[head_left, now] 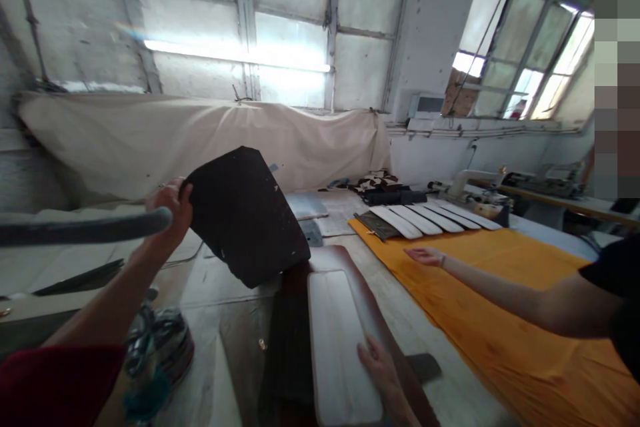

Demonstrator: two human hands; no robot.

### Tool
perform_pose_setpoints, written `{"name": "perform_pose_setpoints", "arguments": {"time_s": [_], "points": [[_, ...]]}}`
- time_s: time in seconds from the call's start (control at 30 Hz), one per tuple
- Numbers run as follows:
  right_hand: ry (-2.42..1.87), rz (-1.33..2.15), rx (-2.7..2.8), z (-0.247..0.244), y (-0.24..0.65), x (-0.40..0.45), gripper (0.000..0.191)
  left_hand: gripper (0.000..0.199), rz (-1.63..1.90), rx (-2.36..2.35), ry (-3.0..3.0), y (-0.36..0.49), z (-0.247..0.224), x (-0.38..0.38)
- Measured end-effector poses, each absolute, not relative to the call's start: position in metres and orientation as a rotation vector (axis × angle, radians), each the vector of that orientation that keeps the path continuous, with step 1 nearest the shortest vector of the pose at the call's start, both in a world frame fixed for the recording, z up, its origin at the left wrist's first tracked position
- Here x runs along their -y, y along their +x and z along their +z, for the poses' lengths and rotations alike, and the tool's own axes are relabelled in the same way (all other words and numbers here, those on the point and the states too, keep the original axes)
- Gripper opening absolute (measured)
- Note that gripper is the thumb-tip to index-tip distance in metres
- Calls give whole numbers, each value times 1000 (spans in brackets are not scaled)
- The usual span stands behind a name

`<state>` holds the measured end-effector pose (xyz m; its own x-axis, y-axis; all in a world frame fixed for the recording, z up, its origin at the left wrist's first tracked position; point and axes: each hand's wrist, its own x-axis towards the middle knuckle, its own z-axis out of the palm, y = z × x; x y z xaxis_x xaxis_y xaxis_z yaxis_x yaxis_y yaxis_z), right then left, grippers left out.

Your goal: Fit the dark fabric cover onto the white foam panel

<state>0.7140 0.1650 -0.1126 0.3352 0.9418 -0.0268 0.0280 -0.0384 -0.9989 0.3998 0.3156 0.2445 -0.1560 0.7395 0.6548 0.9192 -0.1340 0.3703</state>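
My left hand (175, 208) is raised at left centre, its fingers closed on the upper left corner of a stiff black sheet (245, 217). The sheet tilts up, its lower right edge near a dark reddish-brown board (357, 280). On that board lies a long white panel with rounded corners (340, 347), over dark material (287, 347). My right hand (383, 367) is at the panel's right edge, fingers together against it; how far they reach under the edge is hidden.
Another person's hand (425, 256) reaches over an orange cloth (480, 280) at right. Several white strips (420, 220) lie beyond it. A grey tube (85, 227) juts in from the left, above a jar (145, 373). Sewing machines (470, 187) stand back right.
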Motion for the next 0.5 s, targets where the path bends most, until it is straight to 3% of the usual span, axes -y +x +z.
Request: {"name": "perform_pose_setpoints", "arguments": {"time_s": [0.13,0.3,0.4,0.5], "points": [[-1448,993,879,-88,748,-173,45,42,-1129,1886,-1881,405,246,-311],[-1546,1146,668,-46,906,-152,24,42,-1089,1837,-1886,407,240,-306],[-1578,1355,537,-54,980,-129,18,43,-1065,1820,-1887,408,235,-304],[-1510,1451,574,-63,981,-114,18,43,-1053,1804,-1896,409,230,-303]]}}
